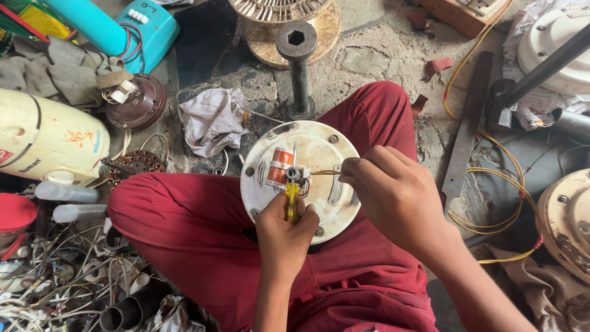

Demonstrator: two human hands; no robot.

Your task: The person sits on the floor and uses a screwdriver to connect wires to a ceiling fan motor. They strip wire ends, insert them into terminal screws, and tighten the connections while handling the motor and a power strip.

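Observation:
A round cream fan motor cover (319, 147) rests on my lap, between legs in red trousers. An orange cylindrical capacitor (279, 167) lies on it left of the centre hub. My left hand (284, 237) is shut on a yellow-handled screwdriver (291, 198), its metal tip pointing up over the hub. My right hand (393, 190) pinches a thin yellowish wire (324, 173) that runs left toward the hub.
A steel shaft with a hex socket (297, 67) stands upright beyond the cover, a crumpled cloth (212, 120) to its left. Tangled wires (55, 276) lie at left, a yellow cable (491, 184) and a cream fan housing (565, 221) at right.

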